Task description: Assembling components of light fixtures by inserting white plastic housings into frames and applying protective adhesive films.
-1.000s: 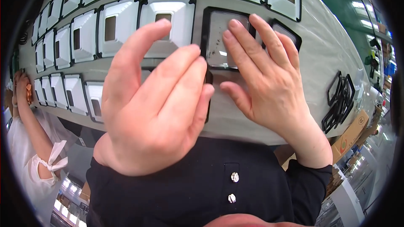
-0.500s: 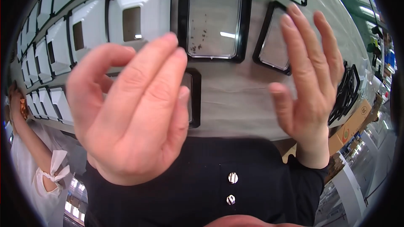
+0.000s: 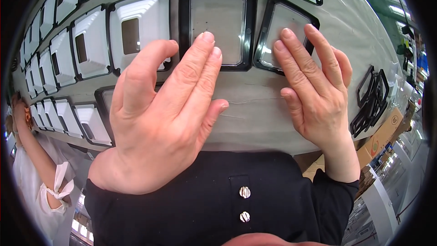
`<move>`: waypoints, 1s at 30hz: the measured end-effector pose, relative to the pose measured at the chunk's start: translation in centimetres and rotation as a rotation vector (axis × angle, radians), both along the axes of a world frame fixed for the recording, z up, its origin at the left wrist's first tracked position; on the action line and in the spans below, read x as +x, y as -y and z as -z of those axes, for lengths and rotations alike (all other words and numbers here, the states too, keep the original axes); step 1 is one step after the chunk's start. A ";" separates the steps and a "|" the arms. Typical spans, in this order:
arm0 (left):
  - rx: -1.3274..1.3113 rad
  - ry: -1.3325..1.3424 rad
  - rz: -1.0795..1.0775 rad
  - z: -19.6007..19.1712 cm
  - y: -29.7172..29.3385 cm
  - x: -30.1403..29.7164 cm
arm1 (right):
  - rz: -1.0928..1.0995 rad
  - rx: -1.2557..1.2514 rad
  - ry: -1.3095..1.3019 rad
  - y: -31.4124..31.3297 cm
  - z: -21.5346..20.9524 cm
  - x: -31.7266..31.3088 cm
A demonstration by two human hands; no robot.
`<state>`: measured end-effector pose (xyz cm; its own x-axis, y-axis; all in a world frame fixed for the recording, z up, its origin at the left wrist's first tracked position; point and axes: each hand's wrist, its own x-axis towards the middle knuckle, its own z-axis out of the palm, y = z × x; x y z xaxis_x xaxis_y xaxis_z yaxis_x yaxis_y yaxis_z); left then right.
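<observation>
Grey table (image 3: 255, 109), head view: rows of white moulded trays (image 3: 141, 29) with black rims run along its far and left edges. Between them lie two black-framed clear panels. The upright panel (image 3: 218, 23) sits near the far edge at centre; the tilted panel (image 3: 284, 29) lies just beside it to the right. The left hand (image 3: 159, 123) is spread flat and open, holding nothing, its fingertips (image 3: 207, 38) over the upright panel's lower edge. The right hand (image 3: 316, 91) is likewise open and empty, fingers over the tilted panel's lower right corner. A stack of loose black frames (image 3: 371, 102) lies at the right edge. Another person (image 3: 32, 173) in white stands at lower left.
</observation>
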<state>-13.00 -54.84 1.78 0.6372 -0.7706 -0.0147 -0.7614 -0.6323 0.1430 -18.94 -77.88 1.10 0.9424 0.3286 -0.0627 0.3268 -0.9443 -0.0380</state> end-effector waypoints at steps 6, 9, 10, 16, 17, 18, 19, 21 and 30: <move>-0.026 0.049 0.003 0.5 0.3 0.2 | -0.075 0.152 -0.023 1.8 0.9 0.8; -0.059 0.049 -0.002 0.8 0.2 0.3 | -0.094 0.232 -0.007 2.4 1.4 1.2; -0.087 0.048 -0.001 0.9 0.2 0.5 | -0.128 0.274 0.014 2.7 1.6 1.3; -0.064 -0.029 -0.034 0.5 0.3 0.3 | -0.169 0.305 -0.005 2.6 1.1 2.1; -0.063 -0.030 -0.041 0.5 0.3 0.2 | -0.177 0.295 0.000 2.4 1.1 2.3; -0.071 -0.040 -0.048 0.5 0.2 0.2 | -0.186 0.299 -0.002 2.2 0.8 2.3; -0.074 -0.047 -0.061 0.4 -0.1 0.1 | -0.171 0.322 0.007 1.8 0.4 2.3; -0.197 -0.005 -0.073 0.7 -0.4 0.3 | -0.185 0.349 0.074 1.4 0.5 2.3; -0.823 0.555 -0.481 -2.2 -10.1 -1.9 | -0.312 0.294 0.030 -8.3 -0.4 -1.8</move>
<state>-14.87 -44.70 3.95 0.6325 -0.0835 0.7701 -0.5504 -0.7480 0.3710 -20.72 -69.58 1.54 0.7950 0.5980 0.1017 0.6000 -0.7505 -0.2771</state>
